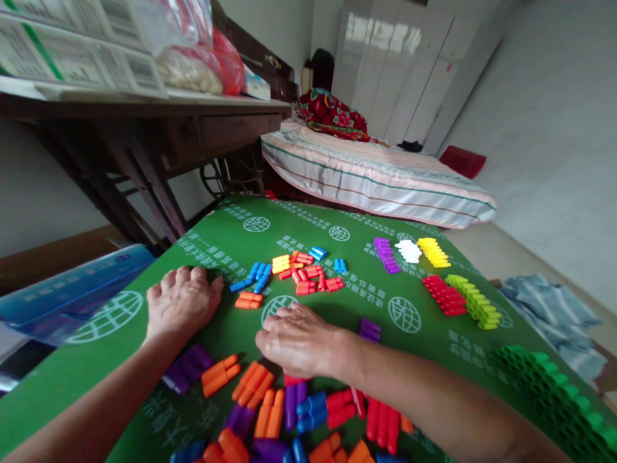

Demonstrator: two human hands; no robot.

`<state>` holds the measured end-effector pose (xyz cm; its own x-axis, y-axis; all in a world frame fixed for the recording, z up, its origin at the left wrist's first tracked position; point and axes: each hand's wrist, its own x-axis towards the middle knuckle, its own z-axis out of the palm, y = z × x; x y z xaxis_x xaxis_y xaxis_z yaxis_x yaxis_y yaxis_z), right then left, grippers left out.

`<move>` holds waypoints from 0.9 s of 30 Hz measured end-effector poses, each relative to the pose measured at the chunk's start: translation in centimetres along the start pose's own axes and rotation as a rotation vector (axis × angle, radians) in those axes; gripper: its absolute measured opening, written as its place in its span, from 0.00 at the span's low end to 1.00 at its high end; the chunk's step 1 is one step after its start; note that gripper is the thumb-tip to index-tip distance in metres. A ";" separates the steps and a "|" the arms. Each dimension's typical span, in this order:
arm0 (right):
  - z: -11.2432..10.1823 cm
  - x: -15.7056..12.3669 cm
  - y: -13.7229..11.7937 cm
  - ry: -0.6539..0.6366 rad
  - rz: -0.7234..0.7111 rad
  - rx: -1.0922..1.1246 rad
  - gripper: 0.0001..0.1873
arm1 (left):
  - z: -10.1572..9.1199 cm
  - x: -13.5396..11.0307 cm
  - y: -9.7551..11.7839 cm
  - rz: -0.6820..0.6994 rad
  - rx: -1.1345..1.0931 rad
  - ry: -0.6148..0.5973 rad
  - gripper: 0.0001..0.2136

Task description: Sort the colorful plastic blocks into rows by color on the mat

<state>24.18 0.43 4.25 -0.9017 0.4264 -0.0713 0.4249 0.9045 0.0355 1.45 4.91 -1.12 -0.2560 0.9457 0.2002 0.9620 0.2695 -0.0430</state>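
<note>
My left hand (pixel 182 301) rests palm down on the green tabletop (pixel 332 312), its thumb apart from the fingers, beside several blue plastic pieces (pixel 260 276). My right hand (pixel 297 339) is closed, its fingertips curled under and hidden; whatever it may hold cannot be seen. Below it lies a loose heap of joined tube-shaped plastic pieces, with orange pieces (pixel 253 384), purple pieces (pixel 191 366), blue pieces (pixel 312 411) and red pieces (pixel 383 423). Beyond my hands is a smaller group with red pieces (pixel 306 287), an orange piece (pixel 249 300) and a yellow piece (pixel 281 263).
Sorted blocks stand on the right: purple (pixel 386 255), white (pixel 409 251), yellow (pixel 434 252), red (pixel 444 295) and lime (pixel 473 302). A large green block (pixel 554 392) fills the near right corner. A wooden sewing table (pixel 202 132) borders the left; a bed (pixel 380 177) stands behind.
</note>
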 end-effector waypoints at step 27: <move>5.0 -16.0 10.4 0.106 0.806 0.258 0.28 | -0.5 -0.1 0.3 0.006 0.032 -0.032 0.28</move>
<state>43.45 3.06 0.78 -0.3132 0.9493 -0.0277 0.9333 0.3022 -0.1941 1.83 4.80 -0.62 -0.2538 0.9524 0.1687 0.9601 0.2693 -0.0759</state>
